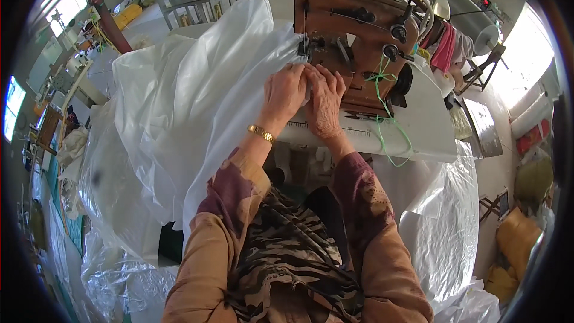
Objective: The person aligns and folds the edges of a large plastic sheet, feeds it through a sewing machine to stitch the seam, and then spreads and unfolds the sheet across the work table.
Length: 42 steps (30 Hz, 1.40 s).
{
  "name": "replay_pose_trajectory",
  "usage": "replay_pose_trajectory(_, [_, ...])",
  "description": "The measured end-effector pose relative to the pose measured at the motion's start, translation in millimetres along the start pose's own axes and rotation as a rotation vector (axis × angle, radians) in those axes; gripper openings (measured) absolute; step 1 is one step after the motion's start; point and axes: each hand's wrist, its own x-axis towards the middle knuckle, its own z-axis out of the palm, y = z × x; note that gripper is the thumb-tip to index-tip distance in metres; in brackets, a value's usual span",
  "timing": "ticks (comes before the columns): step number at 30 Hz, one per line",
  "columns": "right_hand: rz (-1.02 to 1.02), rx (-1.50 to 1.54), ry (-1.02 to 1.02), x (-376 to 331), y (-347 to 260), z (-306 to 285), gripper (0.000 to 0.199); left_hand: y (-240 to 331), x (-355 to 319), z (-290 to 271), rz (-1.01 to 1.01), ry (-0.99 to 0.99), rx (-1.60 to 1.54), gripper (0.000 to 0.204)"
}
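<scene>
We work at a brown industrial sewing machine (pixel 353 30) that stands at the far right of a white tabletop (pixel 424 125). A large sheet of translucent white plastic fabric (pixel 191 101) lies draped over the tabletop's left side and hangs down toward the floor on the near left; its far edge runs under the machine head, at the needle area (pixel 304 48).

The left hand (pixel 286 91) and the right hand (pixel 326 103) lie side by side, touching, just near of the needle area. Both press down on the fabric edge with fingers curled over it. The grip of each hand is closed on the fabric; we cannot tell whether a fold is pinched or only held flat.

Hazards from this position, in our judgement:

- The fingertips sit close to the needle area. If the machine runs while the hands feed forward, a finger can enter the needle path.
- The hanging bulk of fabric on the left is heavy and slippery. Its drag can pull the edge sideways, so that the seam wanders.
- A loose green thread (pixel 382 125) trails over the tabletop's right part, just beside the right hand. It can snag on the fabric or wrist.
- A gold bracelet (pixel 261 133) on the left wrist can catch a fold.
</scene>
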Motion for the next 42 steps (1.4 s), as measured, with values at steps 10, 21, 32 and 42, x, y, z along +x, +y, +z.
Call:
replay_pose_trajectory(10, [-0.039,-0.023,-0.017,-9.0,-1.9,-14.9,0.044,-37.5,-232.3,-38.7,-0.175,0.078,0.226,0.039])
replay_pose_trajectory(21, [0.136,0.255,-0.169,-15.4,-35.7,-38.9,0.009,-41.4,-268.2,-187.3,-0.771,0.087,-1.201,0.020])
replay_pose_trajectory(32, [0.671,0.925,-0.133,-76.8,-50.2,-30.8,0.026,-8.9,-229.6,-172.4,-0.322,-0.089,-0.397,0.021])
replay_pose_trajectory(42, [0.619,0.754,0.011,-75.5,-60.1,-37.1,0.020,39.1,-170.6,-163.4,-0.017,-0.023,-0.403,0.022])
